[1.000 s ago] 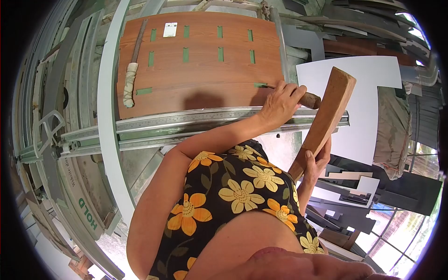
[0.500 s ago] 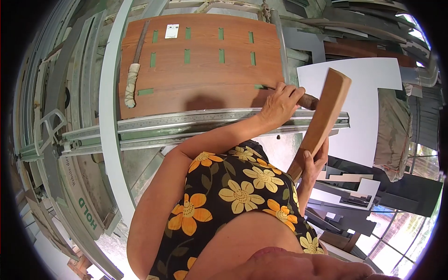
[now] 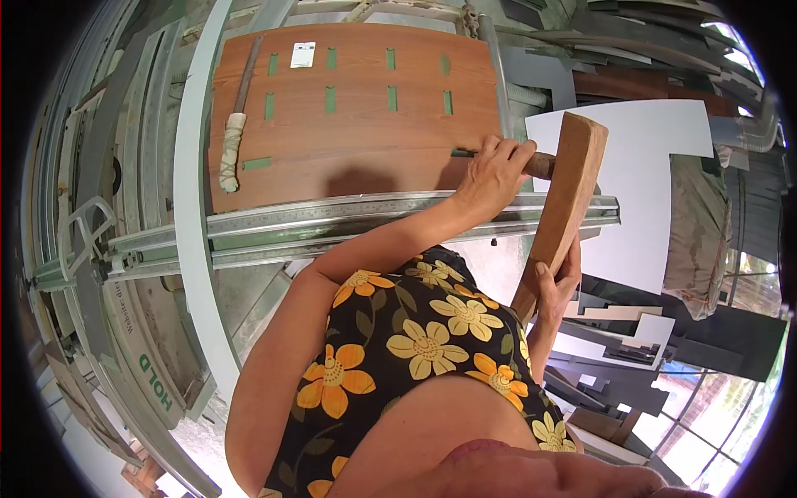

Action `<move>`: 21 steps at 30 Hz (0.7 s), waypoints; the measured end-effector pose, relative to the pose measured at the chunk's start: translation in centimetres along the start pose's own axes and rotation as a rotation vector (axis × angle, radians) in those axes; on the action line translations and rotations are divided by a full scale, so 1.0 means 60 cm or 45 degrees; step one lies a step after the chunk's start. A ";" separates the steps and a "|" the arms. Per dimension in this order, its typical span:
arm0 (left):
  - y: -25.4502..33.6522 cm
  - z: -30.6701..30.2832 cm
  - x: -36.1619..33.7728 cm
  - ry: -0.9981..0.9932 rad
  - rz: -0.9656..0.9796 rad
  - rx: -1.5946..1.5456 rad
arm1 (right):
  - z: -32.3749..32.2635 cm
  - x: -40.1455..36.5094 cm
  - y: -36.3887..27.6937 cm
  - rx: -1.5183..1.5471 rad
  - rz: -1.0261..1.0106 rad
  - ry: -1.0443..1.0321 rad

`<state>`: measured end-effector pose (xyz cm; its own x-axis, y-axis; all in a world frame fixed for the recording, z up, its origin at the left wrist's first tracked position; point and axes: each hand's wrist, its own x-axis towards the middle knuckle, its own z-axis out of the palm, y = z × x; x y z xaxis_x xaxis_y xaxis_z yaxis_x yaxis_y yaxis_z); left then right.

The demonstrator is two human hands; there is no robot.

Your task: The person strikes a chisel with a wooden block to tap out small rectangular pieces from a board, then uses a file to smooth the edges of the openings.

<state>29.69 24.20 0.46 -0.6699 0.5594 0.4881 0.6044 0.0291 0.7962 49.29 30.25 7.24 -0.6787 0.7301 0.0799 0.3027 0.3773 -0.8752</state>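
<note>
My left hand [image 3: 498, 176] is closed around the round wooden handle [image 3: 541, 165] of a chisel, its blade pointing left at a slot in a brown wood-grain panel [image 3: 357, 129]. My right hand [image 3: 559, 286] grips the lower part of a long, thick wooden bar [image 3: 569, 187], held tilted upright. The bar's upper part overlaps the butt end of the chisel handle in this view. Several narrow slots showing green are cut through the panel, and a white label [image 3: 303, 55] is stuck near its far edge. On the panel's left lies a metal rod tool [image 3: 234, 145] with a cloth-wrapped grip.
A metal rail with a scale [image 3: 332, 212] runs along the panel's near edge, between it and my body. A white strip [image 3: 193, 166] crosses the rail at left. To the right are a white cut sheet [image 3: 639, 191] and stacked dark offcuts [image 3: 722, 336].
The wooden bar has swung left, its top now against or over the chisel handle's end. My left hand and the chisel have shifted slightly left.
</note>
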 end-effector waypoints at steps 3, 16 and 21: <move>-0.002 -0.012 0.006 0.007 -0.031 -0.010 | 0.004 -0.003 0.002 0.066 -0.024 -0.031; -0.008 -0.050 0.030 -0.151 -0.110 0.047 | 0.003 0.002 -0.016 -0.003 0.015 -0.067; -0.052 -0.065 0.057 -0.017 -0.264 -0.138 | -0.005 -0.005 -0.003 0.044 -0.045 -0.030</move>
<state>23.83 22.77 1.02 -0.7687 0.5617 0.3059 0.4040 0.0556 0.9131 49.66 30.11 7.52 -0.7044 0.7027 0.1000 0.2553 0.3823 -0.8881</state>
